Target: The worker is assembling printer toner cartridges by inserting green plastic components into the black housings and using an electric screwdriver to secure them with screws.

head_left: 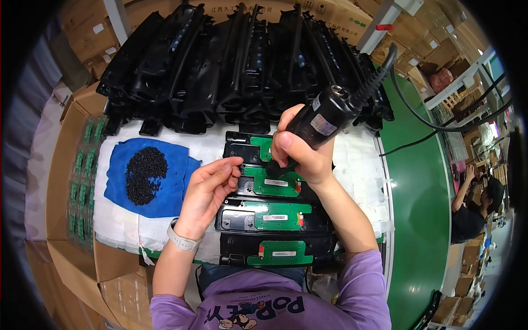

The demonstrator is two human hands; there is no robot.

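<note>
Four stiff-looking, probably fragile circuit boards point(287, 209) lie right of the blue cloth point(179, 165): hold by edges. Farther right, the right hand point(303, 155) grips a heavy-looking screwdriver point(327, 116); the left hand point(208, 186) curls near the cloth, its pinch unclear.

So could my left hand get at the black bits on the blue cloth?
Likely yes: the left hand is near the blue cloth, and nothing visible stands between it and the black bits.

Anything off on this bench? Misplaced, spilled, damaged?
One oddity: the lowest green board has its red connector at the left end; the next two boards up carry theirs at the right. Possibly reversed, or another variant. No spill visible.
</note>
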